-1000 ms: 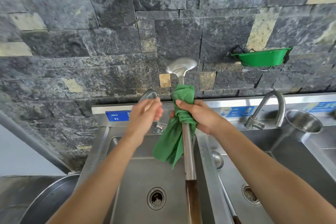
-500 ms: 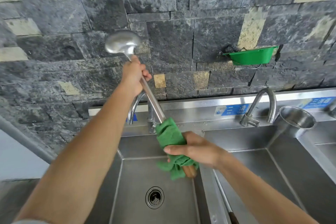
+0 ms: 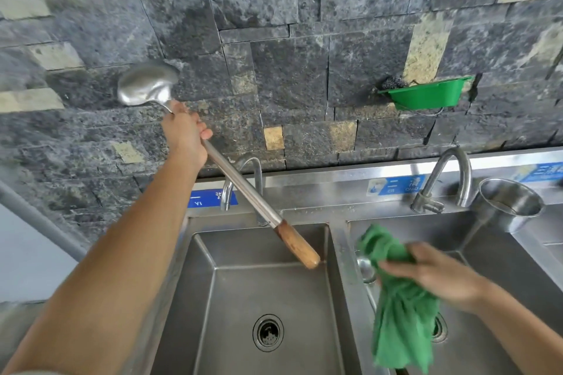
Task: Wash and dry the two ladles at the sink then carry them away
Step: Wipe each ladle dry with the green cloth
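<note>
Ladle: left hand, fingers wrapped round shaft, above sink.
Cloth: right hand, fingers curled round it.
Second ladle: dry bowl first.

Blue label on the sink backsplash reads "一 YI"; second blue label reads "二 清".

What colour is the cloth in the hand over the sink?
Green. The cloth shows best in the head view, held by the right hand.
</note>
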